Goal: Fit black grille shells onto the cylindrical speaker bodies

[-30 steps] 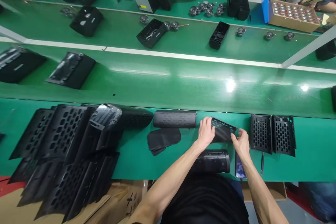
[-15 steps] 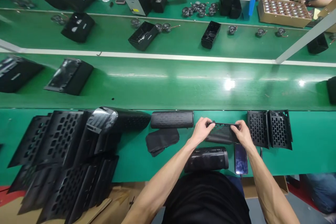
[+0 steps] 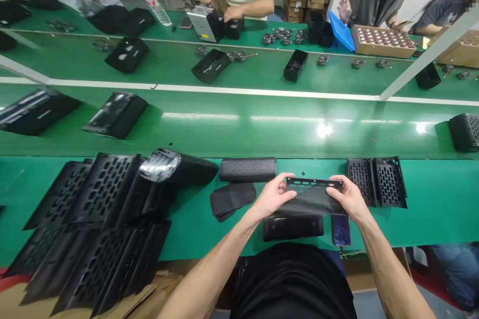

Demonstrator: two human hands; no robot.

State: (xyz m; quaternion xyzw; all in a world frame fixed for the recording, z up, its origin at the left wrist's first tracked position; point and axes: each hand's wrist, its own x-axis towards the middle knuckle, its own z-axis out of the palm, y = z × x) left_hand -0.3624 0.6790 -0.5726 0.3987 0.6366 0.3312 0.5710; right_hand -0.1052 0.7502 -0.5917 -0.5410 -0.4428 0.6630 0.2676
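Note:
Both hands grip a black perforated speaker grille (image 3: 312, 198) by its two ends, its slotted edge facing away from me. My left hand (image 3: 272, 193) pinches the left end between thumb and fingers, and my right hand (image 3: 350, 196) does the same at the right end. A dark sheet seems to cover part of the grille's holes. Just below it lies a glossy black speaker housing (image 3: 292, 229), partly hidden by the grille. Left of my hands are a black ribbed speaker panel (image 3: 247, 169) and a pile of black cloth pieces (image 3: 232, 200).
Stacked grilles (image 3: 101, 194) fill the left, with a large black speaker shell (image 3: 183, 167) beside them. Two grilles (image 3: 389, 182) and a phone (image 3: 341, 231) lie right. Beyond runs a green conveyor (image 3: 239, 124) carrying speaker housings; co-workers sit opposite.
The grille has tilted in my hands, so its slotted face now shows. My view has lifted a little. Across the line, a co-worker's blue tray has tipped over leftward.

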